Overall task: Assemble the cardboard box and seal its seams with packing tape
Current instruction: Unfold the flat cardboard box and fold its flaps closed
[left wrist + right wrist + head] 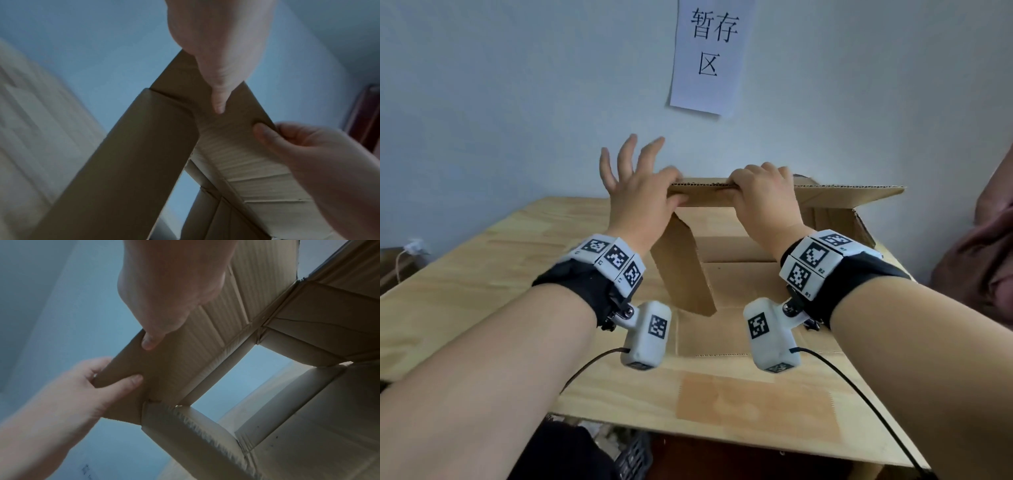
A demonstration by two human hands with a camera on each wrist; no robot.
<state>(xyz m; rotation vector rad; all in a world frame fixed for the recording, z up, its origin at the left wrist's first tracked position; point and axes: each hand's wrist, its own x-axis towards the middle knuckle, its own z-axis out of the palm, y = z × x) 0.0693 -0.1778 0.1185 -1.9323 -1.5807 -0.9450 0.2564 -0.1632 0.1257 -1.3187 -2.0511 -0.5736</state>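
I am opening out the box (750,274), which is standing half-formed on the surface (482,274) near the wall, its upper panel raised and a side flap (681,270) hanging down at the left. My right hand (763,198) is gripping the top edge of that panel, fingers curled over it and thumb (151,340) underneath. My left hand (640,195) is pinching the same edge just beside it, at the corner: the thumb (219,104) is pressing the underside while the other fingers (626,154) are spread upward, mostly free of the cardboard. So both grips are on the box, the right one full, the left one light.

I judge this to be the squaring-up step, early in the task; no seam looks taped and I am seeing no tape anywhere. The next move calls for pulling the panel up and across until the walls stand square, then folding the flaps in.

A paper sign (709,54) is hanging on the wall above.
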